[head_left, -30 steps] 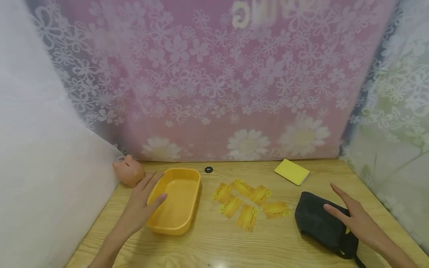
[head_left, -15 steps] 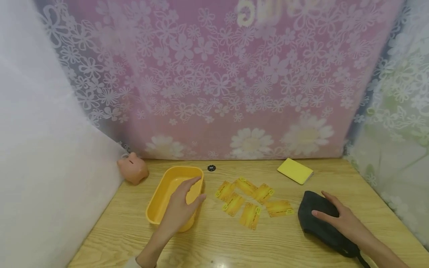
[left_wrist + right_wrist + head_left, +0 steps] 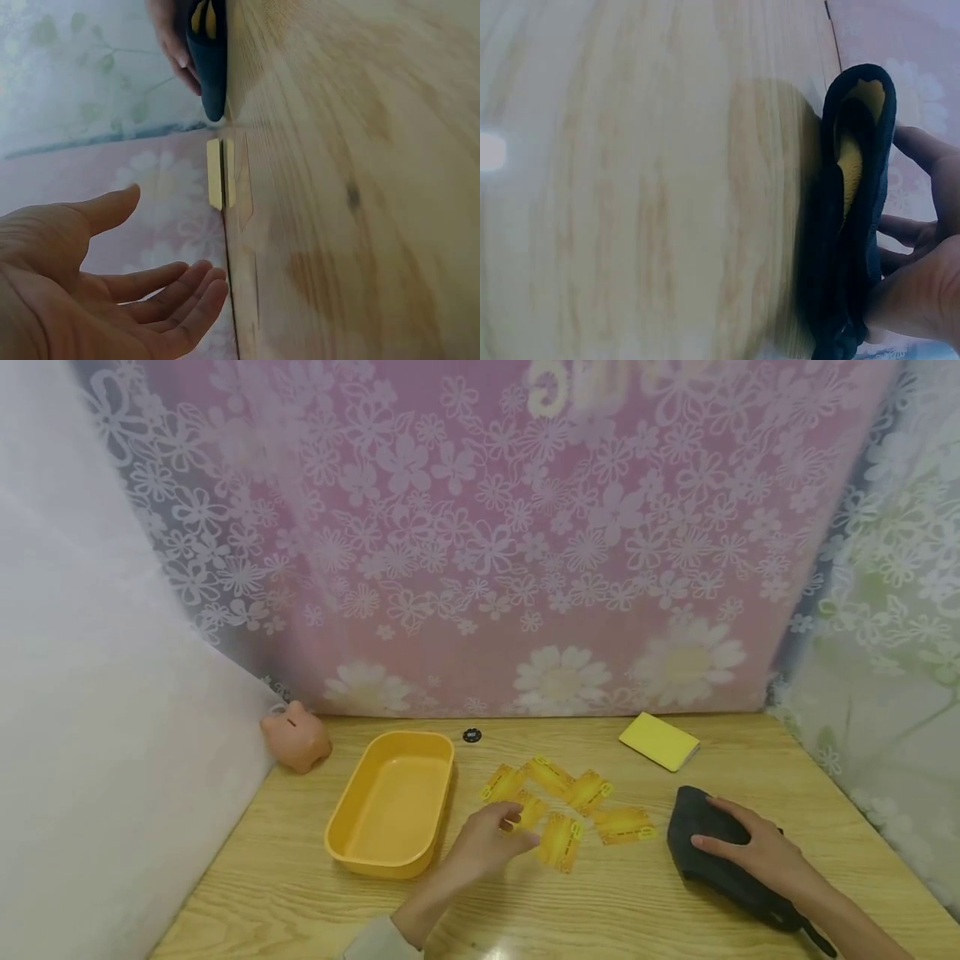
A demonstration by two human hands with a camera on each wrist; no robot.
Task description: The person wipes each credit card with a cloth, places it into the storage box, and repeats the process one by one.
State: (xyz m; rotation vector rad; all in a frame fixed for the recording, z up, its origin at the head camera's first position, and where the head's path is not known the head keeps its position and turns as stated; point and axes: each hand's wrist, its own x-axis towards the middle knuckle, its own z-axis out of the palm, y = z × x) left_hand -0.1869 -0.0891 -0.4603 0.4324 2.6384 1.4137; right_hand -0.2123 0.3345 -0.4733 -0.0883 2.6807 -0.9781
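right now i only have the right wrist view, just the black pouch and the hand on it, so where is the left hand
Observer: In the head view, the left hand is by the near-left edge of the spread of golden cards.
Operator: is it carrying one of them
Observer: No, the left wrist view shows it holding nothing.
Operator: ok and what lies past the pouch, farther from the person
Observer: A yellow booklet, lying flat and apart from the pouch.
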